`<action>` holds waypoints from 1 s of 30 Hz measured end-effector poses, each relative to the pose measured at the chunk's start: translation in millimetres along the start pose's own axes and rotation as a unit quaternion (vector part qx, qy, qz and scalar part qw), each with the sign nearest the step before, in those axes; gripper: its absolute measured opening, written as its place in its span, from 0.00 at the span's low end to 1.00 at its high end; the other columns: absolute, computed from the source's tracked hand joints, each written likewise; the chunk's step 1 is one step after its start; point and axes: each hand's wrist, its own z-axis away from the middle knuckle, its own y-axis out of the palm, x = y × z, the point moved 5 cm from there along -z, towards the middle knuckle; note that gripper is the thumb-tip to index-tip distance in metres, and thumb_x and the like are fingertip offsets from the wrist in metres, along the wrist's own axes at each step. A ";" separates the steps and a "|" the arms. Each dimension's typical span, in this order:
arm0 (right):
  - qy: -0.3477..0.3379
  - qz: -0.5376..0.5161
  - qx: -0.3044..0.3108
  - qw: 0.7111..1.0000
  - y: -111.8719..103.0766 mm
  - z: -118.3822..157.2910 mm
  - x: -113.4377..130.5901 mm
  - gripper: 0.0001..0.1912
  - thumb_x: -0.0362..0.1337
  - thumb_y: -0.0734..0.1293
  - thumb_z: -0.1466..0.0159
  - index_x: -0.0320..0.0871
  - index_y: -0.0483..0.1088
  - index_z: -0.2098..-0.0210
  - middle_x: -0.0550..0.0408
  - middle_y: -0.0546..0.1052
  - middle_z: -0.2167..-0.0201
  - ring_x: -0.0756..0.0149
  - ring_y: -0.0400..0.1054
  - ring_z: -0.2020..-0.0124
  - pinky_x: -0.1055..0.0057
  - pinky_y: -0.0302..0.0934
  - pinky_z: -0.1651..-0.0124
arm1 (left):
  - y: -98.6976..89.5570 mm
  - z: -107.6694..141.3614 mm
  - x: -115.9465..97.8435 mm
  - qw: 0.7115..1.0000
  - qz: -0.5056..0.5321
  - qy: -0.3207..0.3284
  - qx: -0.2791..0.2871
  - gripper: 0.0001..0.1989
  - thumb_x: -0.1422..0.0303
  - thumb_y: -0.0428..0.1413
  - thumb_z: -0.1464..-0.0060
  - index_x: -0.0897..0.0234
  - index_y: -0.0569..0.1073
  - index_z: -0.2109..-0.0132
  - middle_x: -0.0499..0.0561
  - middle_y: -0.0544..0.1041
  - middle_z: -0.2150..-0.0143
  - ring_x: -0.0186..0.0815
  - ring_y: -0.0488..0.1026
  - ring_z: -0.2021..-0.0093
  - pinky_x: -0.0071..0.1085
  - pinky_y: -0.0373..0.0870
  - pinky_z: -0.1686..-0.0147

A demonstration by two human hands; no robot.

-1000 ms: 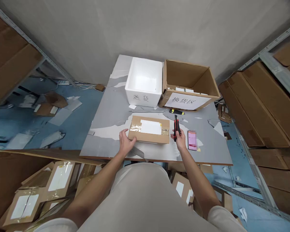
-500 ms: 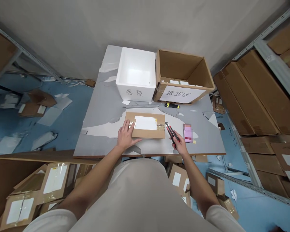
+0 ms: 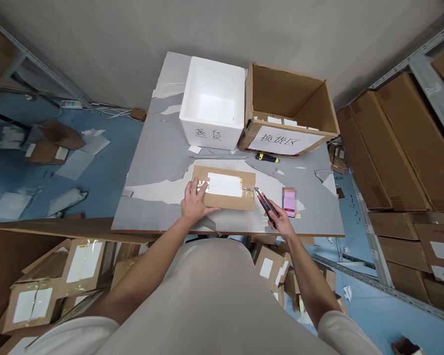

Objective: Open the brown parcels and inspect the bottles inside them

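Note:
A taped cardboard box point(image 3: 225, 202) with a white label lies flat on the table in front of me. My left hand point(image 3: 195, 201) rests spread on its left end, the fingers on top and the thumb stretched along the near edge. My right hand point(image 3: 281, 222) is closed around a black and red utility knife point(image 3: 267, 203). The knife points up and left, its tip close to the box's taped right end; whether it touches the tape I cannot tell. To the right of the knife lies a phone point(image 3: 289, 202) with a pink screen.
Behind the box stand a white foam bin point(image 3: 212, 133) and an open carton point(image 3: 292, 140) holding several small white boxes. A second, black and yellow cutter point(image 3: 267, 158) lies before the carton. Packed shelves point(image 3: 399, 148) flank the right; a large carton of parcels point(image 3: 74, 268) sits at lower left.
The view has shifted slightly. The knife has tilted a little further to the left, its tip still beside the box's right end. My left hand keeps its place on the box.

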 end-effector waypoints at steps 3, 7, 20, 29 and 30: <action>0.027 0.011 0.015 0.999 -7.1 7.4 -3.0 0.39 0.53 0.68 0.43 0.50 0.54 0.36 0.60 0.70 0.72 0.79 0.55 0.87 0.78 0.47 0.89 | 0.3 -0.9 -0.2 1.000 0.004 -0.007 0.010 0.50 0.37 0.57 0.64 0.60 0.62 0.38 0.61 0.50 0.31 0.59 0.51 0.36 0.49 0.67 0.50; 0.054 0.027 0.047 0.997 -17.5 13.6 -5.9 0.39 0.52 0.68 0.43 0.49 0.55 0.36 0.59 0.71 0.71 0.79 0.55 0.87 0.78 0.47 0.89 | -0.3 -0.6 -0.5 1.000 0.001 -0.010 0.015 0.50 0.38 0.57 0.63 0.60 0.61 0.37 0.60 0.47 0.30 0.59 0.51 0.36 0.49 0.67 0.51; 0.088 0.038 0.071 0.993 -15.3 38.3 -8.7 0.40 0.53 0.68 0.43 0.49 0.55 0.36 0.59 0.71 0.74 0.77 0.55 0.87 0.78 0.46 0.88 | -3.8 4.4 -2.5 0.998 -0.011 -0.005 0.054 0.50 0.39 0.57 0.61 0.57 0.56 0.34 0.58 0.44 0.29 0.59 0.53 0.38 0.49 0.70 0.55; 0.042 0.034 -0.019 0.998 -25.3 47.9 -27.2 0.39 0.55 0.67 0.43 0.49 0.55 0.37 0.56 0.74 0.69 0.76 0.56 0.86 0.76 0.48 0.87 | -5.1 5.8 -5.7 0.999 -0.008 -0.011 0.049 0.50 0.39 0.57 0.61 0.56 0.55 0.34 0.57 0.44 0.29 0.59 0.55 0.39 0.50 0.70 0.55; 0.022 0.043 -0.066 0.997 -28.9 45.5 -31.2 0.39 0.56 0.65 0.43 0.49 0.53 0.36 0.55 0.74 0.67 0.76 0.56 0.86 0.76 0.50 0.86 | -4.9 6.7 -6.0 0.999 -0.008 -0.013 0.045 0.51 0.39 0.57 0.61 0.56 0.55 0.34 0.57 0.44 0.29 0.59 0.55 0.39 0.50 0.70 0.55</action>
